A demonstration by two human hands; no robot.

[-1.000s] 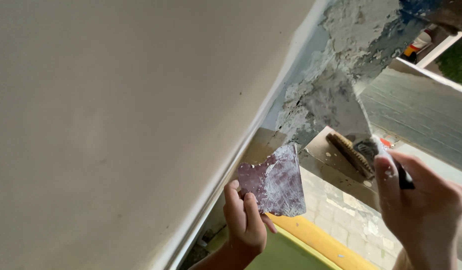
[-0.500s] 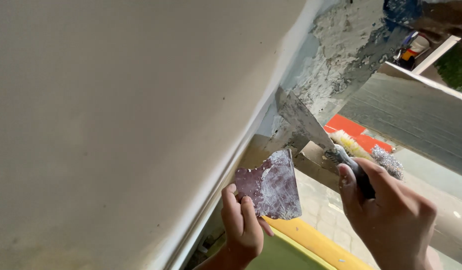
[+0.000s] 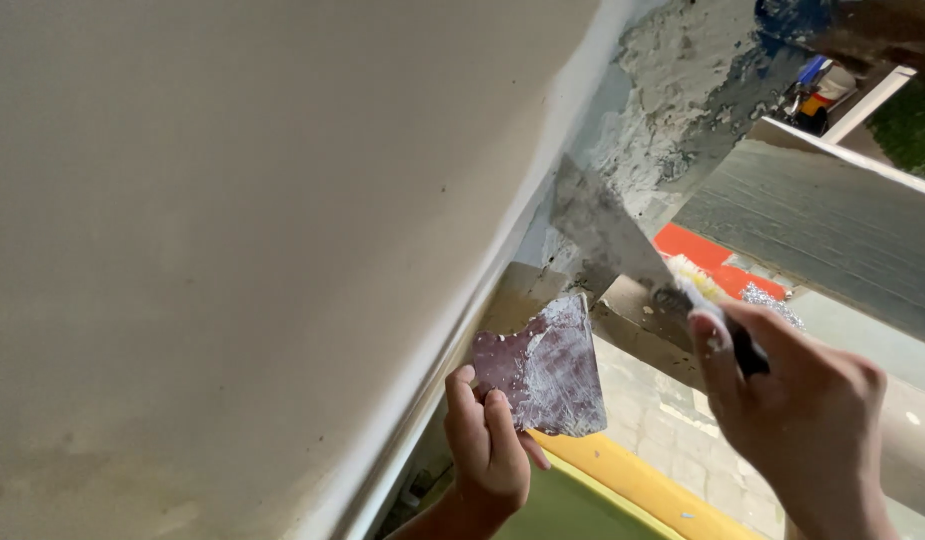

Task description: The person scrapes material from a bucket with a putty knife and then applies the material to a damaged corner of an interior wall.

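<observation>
head view | right hand gripped putty knife, blade against rough grey patch at pale wall edge | left hand fingers clasped plaster-smeared board just below | yellow ledge underneath | knife had risen closer to patch since earlier frame

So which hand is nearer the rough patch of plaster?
Right. The right hand presses its putty knife against the rough patch; the left hand holds a scraper lower down.

Putty knife handle hidden in right hand; wrist cut off.
</observation>
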